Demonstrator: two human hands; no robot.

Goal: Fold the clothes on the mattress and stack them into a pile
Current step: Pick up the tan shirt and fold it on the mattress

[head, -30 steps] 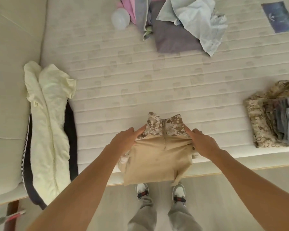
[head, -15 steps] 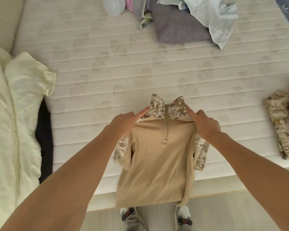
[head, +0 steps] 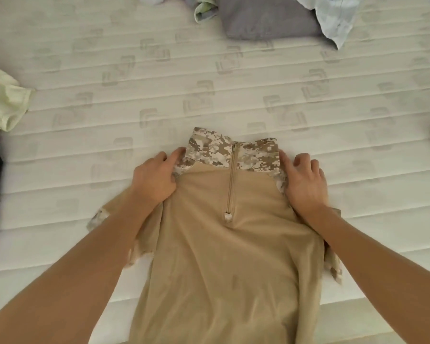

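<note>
Since one second ago the tan shirt point(head: 224, 256) is lying further up on the mattress point(head: 233, 95), and most of it is now resting flat there, while before much of it was hanging over the near edge. Its lower part is still reaching past that edge. The camouflage collar point(head: 231, 152) is pointing away from the person, and the zipper point(head: 231, 182) is running down the middle of the chest.

Both hands are gripping the shirt at the shoulders: the left hand point(head: 154, 177) is pinching the cloth beside the collar, and the right hand point(head: 303, 182) is holding the other shoulder with curled fingers.

At the far edge, a grey garment point(head: 266, 21) and a pale blue garment point(head: 338, 18) are lying unfolded, touching each other. A pale yellow garment point(head: 3, 100) is lying at the left.
</note>
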